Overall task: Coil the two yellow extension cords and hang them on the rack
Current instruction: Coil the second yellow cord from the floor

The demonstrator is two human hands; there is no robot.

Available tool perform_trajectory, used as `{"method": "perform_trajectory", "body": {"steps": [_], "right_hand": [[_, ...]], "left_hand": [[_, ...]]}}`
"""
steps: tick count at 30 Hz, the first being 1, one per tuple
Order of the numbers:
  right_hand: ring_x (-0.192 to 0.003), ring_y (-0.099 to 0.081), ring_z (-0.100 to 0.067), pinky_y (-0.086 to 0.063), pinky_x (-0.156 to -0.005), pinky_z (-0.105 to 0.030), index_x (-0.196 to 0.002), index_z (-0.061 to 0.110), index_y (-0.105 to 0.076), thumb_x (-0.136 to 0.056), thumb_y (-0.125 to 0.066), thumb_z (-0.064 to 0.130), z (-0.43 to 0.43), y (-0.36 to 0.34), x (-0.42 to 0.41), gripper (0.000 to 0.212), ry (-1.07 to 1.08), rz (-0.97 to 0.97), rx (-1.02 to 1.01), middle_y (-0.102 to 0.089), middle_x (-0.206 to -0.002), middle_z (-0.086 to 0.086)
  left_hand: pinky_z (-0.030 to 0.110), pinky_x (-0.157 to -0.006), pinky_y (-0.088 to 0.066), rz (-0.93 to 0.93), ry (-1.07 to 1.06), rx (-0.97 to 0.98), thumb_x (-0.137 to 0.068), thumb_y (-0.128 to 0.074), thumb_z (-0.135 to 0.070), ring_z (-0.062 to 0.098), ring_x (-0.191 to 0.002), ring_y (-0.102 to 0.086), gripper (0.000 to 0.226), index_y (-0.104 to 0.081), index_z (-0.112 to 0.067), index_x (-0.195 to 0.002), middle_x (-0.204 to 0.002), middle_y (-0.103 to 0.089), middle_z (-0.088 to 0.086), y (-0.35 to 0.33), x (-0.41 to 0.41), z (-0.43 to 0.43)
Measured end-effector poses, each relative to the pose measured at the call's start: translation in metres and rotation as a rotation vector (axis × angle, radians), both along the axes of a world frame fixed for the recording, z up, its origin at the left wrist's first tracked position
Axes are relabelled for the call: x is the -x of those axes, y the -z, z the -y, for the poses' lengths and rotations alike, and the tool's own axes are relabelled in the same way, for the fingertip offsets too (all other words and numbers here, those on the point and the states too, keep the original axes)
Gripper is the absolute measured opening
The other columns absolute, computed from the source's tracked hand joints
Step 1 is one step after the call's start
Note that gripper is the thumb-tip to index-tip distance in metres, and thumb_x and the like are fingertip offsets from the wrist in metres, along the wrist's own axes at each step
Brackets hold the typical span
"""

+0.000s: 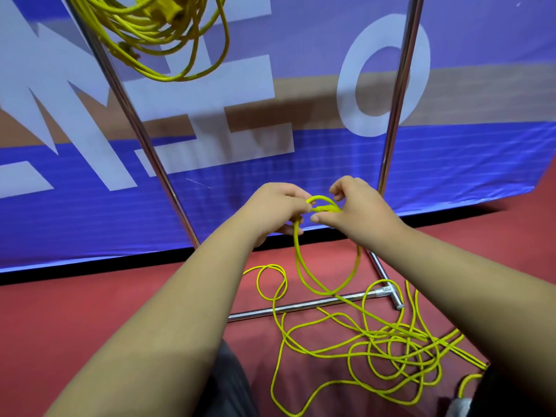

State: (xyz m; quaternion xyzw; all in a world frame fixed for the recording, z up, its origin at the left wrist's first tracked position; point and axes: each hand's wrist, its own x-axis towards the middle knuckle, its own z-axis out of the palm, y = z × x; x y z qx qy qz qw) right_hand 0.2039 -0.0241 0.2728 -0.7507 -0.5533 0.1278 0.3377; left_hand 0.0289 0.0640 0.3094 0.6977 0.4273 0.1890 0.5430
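While one coiled cord (156, 31) hangs on the rack (400, 85) at 11 o'clock, I judge the task half done | my left hand (276, 209) and right hand (358, 209) each pinch the first small loop of the second cord (296, 251) | remainder tangled on the floor (90, 311), 5 o'clock | left: coil, hang.

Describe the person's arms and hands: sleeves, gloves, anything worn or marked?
Nothing is worn on either. Left hand and right hand: no gloves, rings or tape visible. Left forearm and right forearm: no sleeves, watch or bands as far as the frame shows. The only clothing in view is dark grey fabric at the bottom edge, probably trousers.
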Motion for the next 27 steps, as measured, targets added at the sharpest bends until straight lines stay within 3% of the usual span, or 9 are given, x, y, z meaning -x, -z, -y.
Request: {"method": "perform_trajectory", "body": {"steps": [5, 9, 11, 13, 17, 20, 23, 25, 27], "right_hand": [[-0.080, -0.063, -0.020, -0.046, -0.061, -0.033, -0.089, 0.029, -0.068, -0.083, -0.084, 0.047, 0.002, 0.004, -0.004, 0.025, 0.008, 0.015, 0.102, -0.068, -0.080, 0.005], [-0.069, -0.067, -0.015, -0.053, -0.064, -0.035, -0.083, 0.026, -0.070, -0.078, -0.087, 0.058, 0.003, 0.000, -0.006, 0.036, 0.038, -0.101, 0.094, -0.071, -0.074, 0.003], [-0.068, -0.069, -0.012, -0.054, -0.065, -0.034, -0.082, 0.026, -0.071, -0.078, -0.087, 0.060, 0.003, -0.004, -0.005, 0.037, 0.049, -0.183, 0.058, -0.073, -0.072, 0.005], [-0.070, -0.069, -0.010, -0.053, -0.067, -0.033, -0.082, 0.027, -0.072, -0.080, -0.085, 0.059, 0.004, -0.008, -0.006, 0.034, 0.032, -0.237, 0.028, -0.075, -0.072, 0.006], [-0.088, -0.068, -0.016, -0.051, -0.074, -0.031, -0.097, 0.029, -0.077, -0.092, -0.080, 0.036, -0.001, -0.008, -0.021, 0.009, 0.032, -0.074, 0.026, -0.073, -0.089, 0.005], [-0.096, -0.066, -0.028, -0.052, -0.076, -0.034, -0.109, 0.021, -0.076, -0.095, -0.068, 0.014, -0.007, 0.007, -0.047, 0.018, 0.097, 0.217, 0.261, -0.072, -0.107, -0.006], [-0.098, -0.067, -0.036, -0.056, -0.075, -0.037, -0.105, 0.010, -0.075, -0.094, -0.060, 0.012, -0.008, 0.021, -0.058, 0.020, 0.098, 0.403, 0.581, -0.073, -0.106, -0.014], [-0.098, -0.065, -0.038, -0.053, -0.074, -0.035, -0.099, 0.006, -0.072, -0.093, -0.058, 0.015, -0.008, 0.023, -0.059, 0.017, 0.069, 0.372, 0.609, -0.071, -0.101, -0.016], [-0.115, -0.065, -0.032, -0.053, -0.089, -0.034, -0.118, 0.014, -0.071, -0.095, -0.059, 0.016, -0.008, 0.019, -0.057, 0.027, 0.000, 0.247, 0.559, -0.072, -0.119, -0.010]], "left_hand": [[0.039, -0.078, -0.065, 0.027, 0.171, 0.157, -0.092, -0.052, -0.001, 0.021, -0.091, -0.074, 0.032, -0.079, -0.013, -0.104, -0.104, -0.072, 0.014, 0.000, -0.008, 0.020], [0.025, -0.056, -0.055, -0.255, 0.156, -0.178, -0.090, -0.069, -0.011, 0.019, -0.072, -0.069, 0.029, -0.064, -0.023, -0.116, -0.106, -0.068, 0.007, 0.019, -0.010, 0.012], [0.031, -0.061, -0.058, -0.379, 0.233, -0.223, -0.093, -0.072, -0.024, 0.023, -0.076, -0.073, 0.028, -0.061, -0.026, -0.119, -0.111, -0.071, 0.003, 0.028, -0.010, 0.005], [0.032, -0.066, -0.055, -0.412, 0.265, -0.203, -0.103, -0.060, -0.027, 0.019, -0.071, -0.070, 0.016, -0.068, -0.021, -0.116, -0.106, -0.075, 0.000, 0.031, -0.012, -0.002], [0.030, -0.068, -0.050, -0.480, -0.035, -0.257, -0.108, -0.046, -0.026, 0.016, -0.058, -0.056, 0.028, -0.072, -0.016, -0.103, -0.085, -0.079, -0.001, 0.023, -0.007, -0.031], [0.026, -0.052, -0.040, -0.310, -0.221, -0.139, -0.108, -0.044, -0.028, 0.017, -0.051, -0.047, 0.032, -0.071, -0.012, -0.100, -0.082, -0.080, 0.001, 0.019, 0.005, -0.047], [0.024, -0.050, -0.037, -0.067, -0.233, -0.013, -0.108, -0.050, -0.032, 0.016, -0.051, -0.041, 0.032, -0.072, -0.009, -0.105, -0.081, -0.079, 0.001, 0.019, 0.010, -0.048], [0.024, -0.049, -0.038, 0.041, -0.194, 0.033, -0.107, -0.053, -0.033, 0.014, -0.048, -0.041, 0.033, -0.071, -0.006, -0.111, -0.081, -0.077, 0.002, 0.019, 0.005, -0.044], [0.024, -0.049, -0.040, 0.178, -0.172, 0.123, -0.108, -0.054, -0.033, 0.013, -0.046, -0.043, 0.034, -0.068, -0.002, -0.115, -0.085, -0.077, 0.004, 0.016, -0.005, -0.036]]}}
